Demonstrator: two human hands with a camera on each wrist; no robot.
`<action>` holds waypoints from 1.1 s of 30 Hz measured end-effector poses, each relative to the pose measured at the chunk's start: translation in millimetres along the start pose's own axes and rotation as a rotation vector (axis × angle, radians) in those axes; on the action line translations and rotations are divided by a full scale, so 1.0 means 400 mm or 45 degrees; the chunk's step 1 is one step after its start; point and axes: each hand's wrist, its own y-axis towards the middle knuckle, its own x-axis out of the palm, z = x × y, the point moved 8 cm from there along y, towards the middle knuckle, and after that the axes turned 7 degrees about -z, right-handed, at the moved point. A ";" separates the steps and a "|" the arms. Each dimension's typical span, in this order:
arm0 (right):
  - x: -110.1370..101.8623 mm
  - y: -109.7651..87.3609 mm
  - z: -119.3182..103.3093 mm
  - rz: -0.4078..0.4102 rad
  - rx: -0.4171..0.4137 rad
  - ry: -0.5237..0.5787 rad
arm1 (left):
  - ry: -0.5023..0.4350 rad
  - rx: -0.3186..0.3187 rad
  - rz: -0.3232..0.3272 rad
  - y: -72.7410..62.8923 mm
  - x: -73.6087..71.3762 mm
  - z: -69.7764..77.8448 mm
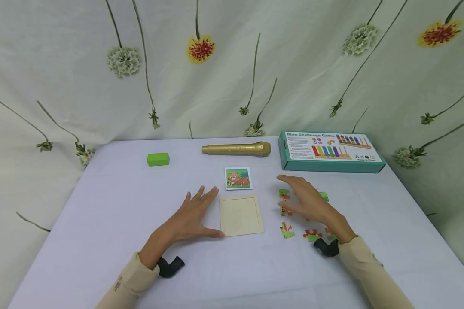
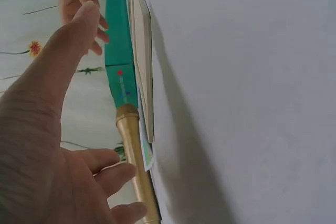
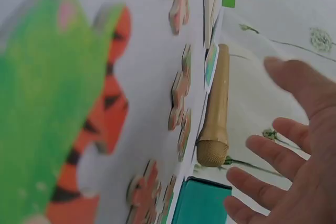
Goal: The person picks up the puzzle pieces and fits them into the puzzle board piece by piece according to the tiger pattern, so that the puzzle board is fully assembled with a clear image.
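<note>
A square wooden puzzle tray (image 1: 241, 215) lies on the table with a bare inside. My left hand (image 1: 191, 219) is beside its left edge, fingers spread, the thumb tip at the lower left corner; whether it touches cannot be made out. My right hand (image 1: 307, 201) hovers over the scattered jigsaw pieces (image 1: 287, 230), fingers extended, holding nothing, and hides some of them. In the right wrist view one green and orange piece (image 3: 47, 93) looms close. Behind the tray lies a small picture card (image 1: 238, 178) showing a tiger.
At the back lie a gold microphone (image 1: 236, 149) and a teal Ring Challenge Game box (image 1: 332, 152). A green block (image 1: 158, 159) sits at the back left. A flowered cloth (image 1: 216, 94) hangs behind the white-covered table (image 1: 232, 274).
</note>
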 end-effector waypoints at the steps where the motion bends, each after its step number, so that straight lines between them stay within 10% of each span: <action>1: 0.000 0.002 0.009 -0.005 0.018 0.017 | -0.008 -0.008 -0.014 0.002 0.003 -0.003; 33: 0.021 0.034 0.095 -0.096 0.098 -0.028 | -0.032 -0.089 -0.070 0.031 0.050 -0.030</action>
